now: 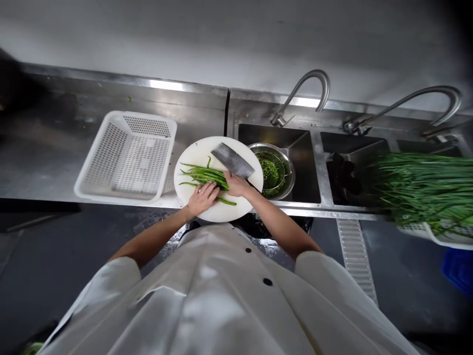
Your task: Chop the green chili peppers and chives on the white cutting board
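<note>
A bunch of long green chili peppers (201, 173) lies on a round white cutting board (190, 150). My left hand (203, 198) rests over the near side of the bunch, its fingers closed on the peppers. At their right ends, my right hand (235, 185) grips the bunch, part of its fingers hidden. One pepper (226, 201) lies apart, close to the board's near edge. Just beyond my right hand a cleaver (232, 160) lies flat on the board, with its handle partly covered by my right wrist.
A white perforated basket (83, 182) stands on the steel counter at left. Right of the board, a metal bowl (291, 177) with chopped green pieces sits over a sink (305, 162). Two curved faucets (325, 86) rise behind. Long green stalks (432, 182) fill a basket at far right.
</note>
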{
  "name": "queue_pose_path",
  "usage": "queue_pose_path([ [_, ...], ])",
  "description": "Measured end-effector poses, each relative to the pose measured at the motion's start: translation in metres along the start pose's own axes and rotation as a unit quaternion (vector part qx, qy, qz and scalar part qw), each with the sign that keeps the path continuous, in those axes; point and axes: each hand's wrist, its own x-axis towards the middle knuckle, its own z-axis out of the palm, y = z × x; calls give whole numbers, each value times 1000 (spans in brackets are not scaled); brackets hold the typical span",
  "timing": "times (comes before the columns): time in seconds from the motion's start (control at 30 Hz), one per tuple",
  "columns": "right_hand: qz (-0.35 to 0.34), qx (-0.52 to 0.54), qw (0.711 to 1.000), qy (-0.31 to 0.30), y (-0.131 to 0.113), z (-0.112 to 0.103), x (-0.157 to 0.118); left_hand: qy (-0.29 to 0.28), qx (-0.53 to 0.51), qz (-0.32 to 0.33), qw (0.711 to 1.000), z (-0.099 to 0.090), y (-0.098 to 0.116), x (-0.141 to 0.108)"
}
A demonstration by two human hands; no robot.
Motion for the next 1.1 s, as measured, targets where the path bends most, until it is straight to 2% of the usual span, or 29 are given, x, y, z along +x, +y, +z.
queue_pose_path([
  [0.03,-17,-51,999,-11,1,0,1,1,4,-11,1000,-3,1,13],
  [0.1,-58,-88,994,-13,9,0,-7,-12,12,-2,1000,-12,-4,38],
  [0.17,-68,-77,994,35,22,2,-25,-39,14,16,999,-21,-14,62],
  [0.27,24,-70,987,141,43,7,-57,-75,6,21,997,-27,-31,92],
  [0.3,60,-79,984,150,48,10,-66,-85,3,19,996,-28,-35,100],
  [0.37,104,-104,980,131,55,14,-76,-102,-4,13,995,-28,-42,112],
  [0.47,118,-125,982,83,61,10,-69,-115,-10,0,993,-28,-40,112],
  [0.6,156,-140,977,35,78,-15,-55,-115,9,-74,991,-31,-17,84],
  [0.67,175,-127,976,42,88,-26,-65,-126,20,-110,986,-34,-4,73],
  [0.73,164,-86,981,60,94,-29,-87,-141,20,-131,981,-39,3,76],
  [0.83,124,4,987,98,91,-14,-128,-163,-4,-151,975,-48,-2,103],
  [0.97,158,101,973,133,68,16,-160,-237,-34,-177,955,-54,-14,138],
  [1.03,162,116,971,132,58,22,-161,-231,-28,-189,954,-50,-8,140],
  [1.1,152,113,973,132,53,21,-158,-187,-7,-197,962,-41,5,132],
])
